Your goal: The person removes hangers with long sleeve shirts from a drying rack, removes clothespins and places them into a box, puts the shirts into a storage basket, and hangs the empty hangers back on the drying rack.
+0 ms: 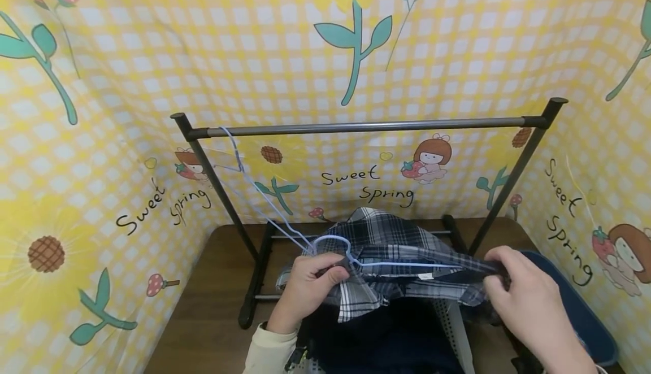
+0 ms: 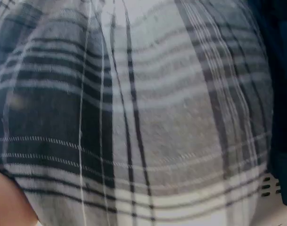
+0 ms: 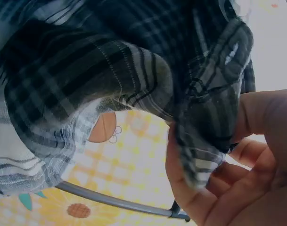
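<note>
A grey, black and white plaid shirt (image 1: 391, 233) is stretched between my two hands, above dark clothes. Inside its opening runs a pale blue wire hanger (image 1: 407, 264), its hook curving up beside my left hand. My left hand (image 1: 310, 286) pinches the shirt cloth just below that hook, thumb on top. At the other side, my right hand (image 1: 531, 300) grips the shirt near the far end of the hanger. Plaid cloth (image 2: 167, 117) fills most of the left wrist view. The right wrist view has thumb and fingers (image 3: 181, 183) around a bunched fold.
Behind the shirt stands a dark metal clothes rack (image 1: 366, 127). Another pale blue hanger (image 1: 269, 201) hangs from the left end of its bar. Below my hands, a light basket (image 1: 452, 329) holds dark clothes (image 1: 376, 340). A dark blue bin (image 1: 585, 320) is at the right.
</note>
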Demonstrator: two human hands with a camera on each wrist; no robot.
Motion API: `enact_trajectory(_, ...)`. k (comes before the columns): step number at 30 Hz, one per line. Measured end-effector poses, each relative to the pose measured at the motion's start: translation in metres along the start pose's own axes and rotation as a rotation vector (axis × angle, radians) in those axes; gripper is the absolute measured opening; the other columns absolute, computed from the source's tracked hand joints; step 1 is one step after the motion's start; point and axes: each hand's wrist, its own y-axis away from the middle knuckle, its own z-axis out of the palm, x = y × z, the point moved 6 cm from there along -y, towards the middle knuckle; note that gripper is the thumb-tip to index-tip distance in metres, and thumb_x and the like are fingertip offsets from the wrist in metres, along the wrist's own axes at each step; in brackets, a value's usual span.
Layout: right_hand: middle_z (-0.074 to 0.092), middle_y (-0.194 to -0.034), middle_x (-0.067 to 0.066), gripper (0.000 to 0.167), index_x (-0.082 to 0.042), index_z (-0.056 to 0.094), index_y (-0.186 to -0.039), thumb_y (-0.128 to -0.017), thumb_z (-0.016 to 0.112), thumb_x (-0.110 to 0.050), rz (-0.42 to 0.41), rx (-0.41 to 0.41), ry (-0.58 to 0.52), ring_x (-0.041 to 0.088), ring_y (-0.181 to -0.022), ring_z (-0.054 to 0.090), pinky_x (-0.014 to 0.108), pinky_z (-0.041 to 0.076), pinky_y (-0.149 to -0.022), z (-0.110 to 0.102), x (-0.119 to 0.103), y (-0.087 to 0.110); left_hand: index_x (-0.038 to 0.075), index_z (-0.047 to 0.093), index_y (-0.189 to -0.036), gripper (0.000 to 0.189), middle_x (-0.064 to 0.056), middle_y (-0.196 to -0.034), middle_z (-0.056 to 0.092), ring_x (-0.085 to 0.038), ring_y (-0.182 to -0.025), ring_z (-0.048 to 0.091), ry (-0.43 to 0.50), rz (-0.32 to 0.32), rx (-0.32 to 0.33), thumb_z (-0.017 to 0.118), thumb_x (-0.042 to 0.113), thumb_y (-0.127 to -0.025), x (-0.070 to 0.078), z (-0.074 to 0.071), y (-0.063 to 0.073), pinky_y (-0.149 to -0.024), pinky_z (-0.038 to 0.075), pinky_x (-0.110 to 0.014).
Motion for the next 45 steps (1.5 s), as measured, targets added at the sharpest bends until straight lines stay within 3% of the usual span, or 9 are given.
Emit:
enact_trajectory(8,0.058,-0.07,0.001,0.016,-0.008,0.063,-0.101,-0.097,0.05,-0.001,0.177,-0.08,-0.285,0.015,-0.046,0.044,0.031,0.034,-0.044,0.007,0.034,-0.011,0.008,0.068,-0.088,0.026,-0.003,-0.071,0.059,-0.007,-0.063,0.051,-0.011,0.052,0.0,0.062,0.03,-0.099,-0.006,0.002,0.004,-0.055,0.044,-0.02)
enact_trajectory(16,0.069,-0.093,0.004,0.046,-0.001,0.064,-0.106,-0.091,0.03,0.025,0.024,-0.253,-1.324,0.012,-0.083,0.064,0.023,0.053,-0.071,0.03,0.056,-0.015,0.002,0.07,-0.095,0.024,-0.011,-0.081,0.067,-0.008,-0.07,0.057,0.028,0.034,0.112,0.063,0.024,-0.1,-0.011,-0.005,0.008,-0.06,0.05,-0.023)
enact_trajectory(18,0.069,-0.099,0.003,0.049,-0.004,0.064,-0.112,-0.093,0.029,0.024,-0.012,-0.35,-1.365,0.011,-0.089,0.064,0.023,0.052,-0.076,0.036,0.056,-0.014,0.003,0.07,-0.092,0.026,-0.011,-0.081,0.068,-0.009,-0.072,0.059,0.031,0.041,0.143,0.062,0.026,-0.1,-0.011,-0.008,0.008,-0.062,0.051,-0.024)
enact_trajectory(23,0.068,-0.11,-0.004,0.034,-0.006,0.061,-0.124,-0.099,0.047,0.012,0.074,-0.404,-0.998,0.009,-0.096,0.064,0.023,0.052,-0.078,0.043,0.056,-0.01,0.003,0.069,-0.089,0.026,-0.012,-0.08,0.067,-0.01,-0.073,0.062,0.039,0.041,0.182,0.062,0.025,-0.1,-0.01,-0.011,0.008,-0.065,0.051,-0.024)
enact_trajectory(28,0.064,-0.126,0.0,0.042,0.0,0.05,-0.14,-0.099,0.054,0.01,-0.084,-0.284,-0.785,0.008,-0.111,0.062,0.02,0.051,-0.085,0.018,0.036,-0.005,0.003,0.068,-0.089,0.02,-0.011,-0.078,0.066,-0.011,-0.07,0.059,0.027,0.03,0.151,0.065,0.019,-0.099,-0.008,-0.012,0.008,-0.062,0.05,-0.024)
enact_trajectory(32,0.067,-0.118,0.005,0.036,0.002,0.061,-0.127,-0.095,0.056,0.017,-0.201,-0.139,-0.733,0.01,-0.102,0.065,0.017,0.051,-0.083,0.002,0.012,-0.001,0.005,0.068,-0.089,0.018,-0.008,-0.077,0.065,-0.014,-0.066,0.057,-0.003,0.047,0.104,0.064,0.019,-0.099,-0.008,-0.008,0.008,-0.059,0.048,-0.024)
enact_trajectory(38,0.055,-0.08,-0.017,0.025,-0.022,0.073,-0.099,-0.084,0.081,-0.003,-0.373,0.072,-0.31,-0.001,-0.065,0.047,0.013,0.036,-0.058,0.003,-0.019,0.005,0.007,0.068,-0.09,0.019,-0.004,-0.075,0.065,-0.011,-0.062,0.054,-0.053,0.06,0.068,0.064,0.022,-0.1,-0.006,-0.002,0.009,-0.056,0.045,-0.019)
enact_trajectory(41,0.046,-0.075,-0.019,0.006,-0.024,0.071,-0.09,-0.093,0.075,-0.026,-0.463,0.145,-0.233,-0.004,-0.061,0.037,0.013,0.032,-0.055,0.003,-0.024,0.007,0.008,0.068,-0.089,0.019,-0.004,-0.075,0.064,-0.01,-0.062,0.054,-0.062,0.062,0.07,0.064,0.023,-0.099,-0.005,-0.001,0.009,-0.056,0.045,-0.019)
enact_trajectory(45,0.051,-0.075,-0.018,0.037,-0.017,0.07,-0.082,-0.1,0.057,-0.047,-0.5,0.228,-0.265,-0.007,-0.061,0.036,0.014,0.033,-0.055,-0.001,-0.018,0.008,0.011,0.068,-0.089,0.017,0.0,-0.074,0.063,-0.006,-0.063,0.052,-0.076,0.038,0.069,0.064,0.024,-0.099,-0.005,-0.001,0.008,-0.056,0.044,-0.018)
